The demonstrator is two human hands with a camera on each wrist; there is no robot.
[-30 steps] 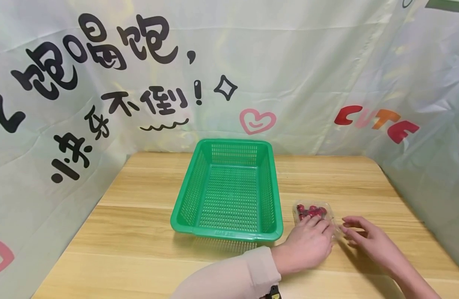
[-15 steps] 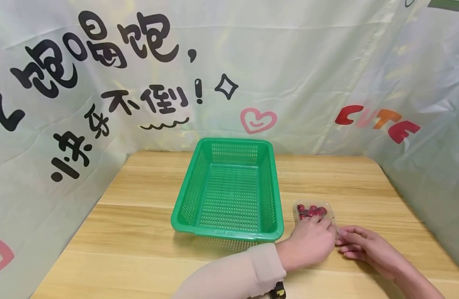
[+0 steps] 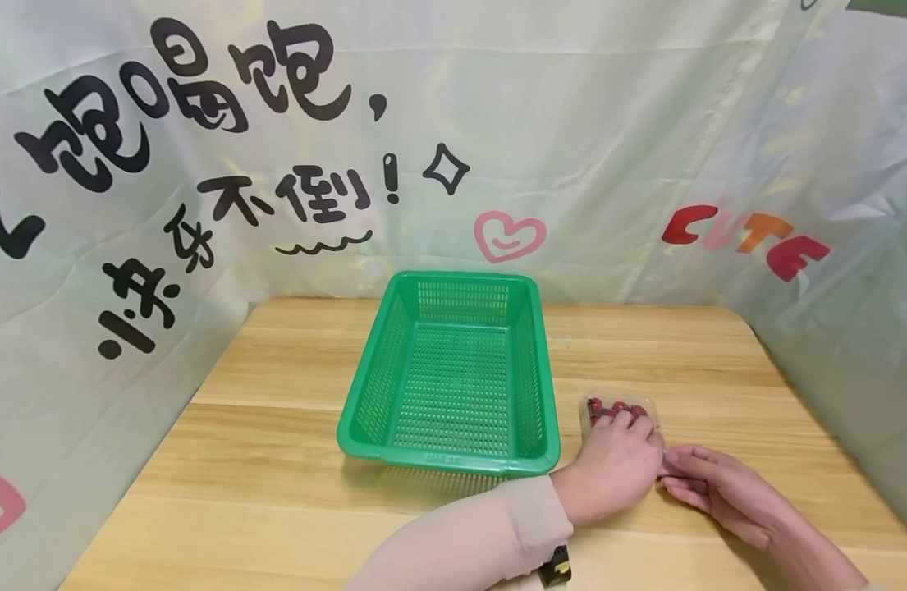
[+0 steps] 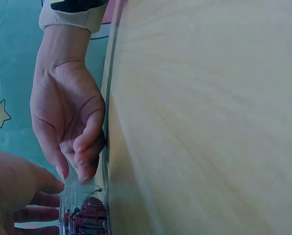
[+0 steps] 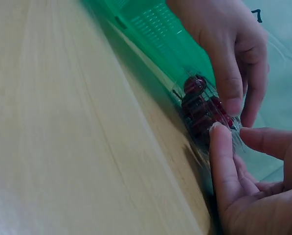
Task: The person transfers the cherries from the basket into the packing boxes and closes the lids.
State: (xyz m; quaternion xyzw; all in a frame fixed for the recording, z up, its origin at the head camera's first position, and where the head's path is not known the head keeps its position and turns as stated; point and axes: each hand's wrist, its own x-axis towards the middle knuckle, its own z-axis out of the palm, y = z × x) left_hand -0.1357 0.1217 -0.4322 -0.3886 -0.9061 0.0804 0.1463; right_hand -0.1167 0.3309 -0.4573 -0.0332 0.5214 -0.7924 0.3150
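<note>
A clear plastic box [image 3: 648,404] holding dark red cherries [image 5: 200,105] sits on the table, right of the green basket. My left hand [image 3: 619,468] reaches across to it, fingertips and thumb pressing on its upper side; in the head view this hand hides much of the box. At the box's near right end, my right hand [image 3: 722,488] pinches the edge between thumb and fingers. The left wrist view has the right hand [image 4: 70,112] coming in opposite the left hand [image 4: 18,193], with the box [image 4: 67,208] where their fingertips meet.
The green basket [image 3: 360,402], with slotted walls, stands mid-table just left of the box, and my left forearm passes in front of it. Wooden tabletop [image 3: 239,476] extends around both. A printed cloth [image 3: 586,139] hangs behind and at the sides.
My right hand has come in to the box's end, its fingers now on the edge. My left hand has shifted slightly right over the box. The basket stays put.
</note>
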